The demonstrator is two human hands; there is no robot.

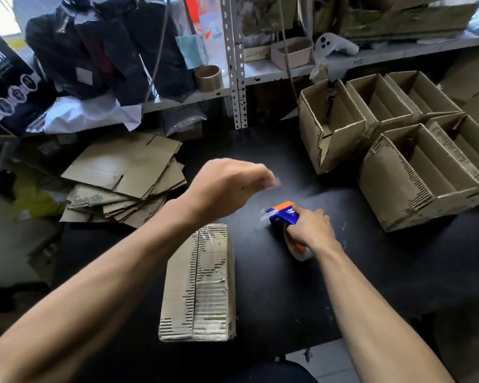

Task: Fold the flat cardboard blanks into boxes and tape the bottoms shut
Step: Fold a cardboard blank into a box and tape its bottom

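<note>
A folded cardboard box (198, 286) lies bottom up on the black table (274, 161), clear tape along its seam. My left hand (227, 189) hovers above the table beyond the box, fingers curled downward and blurred, apparently pinching a small scrap. My right hand (310, 228) grips a blue and orange tape dispenser (284, 217) that rests on the table to the right of the box. A stack of flat cardboard blanks (127, 178) lies at the left.
Several finished open boxes (398, 150) stand at the right. A metal shelf (260, 76) at the back holds black bags, a tape roll (208, 77) and small boxes. A slotted upright post (237, 64) rises behind the table.
</note>
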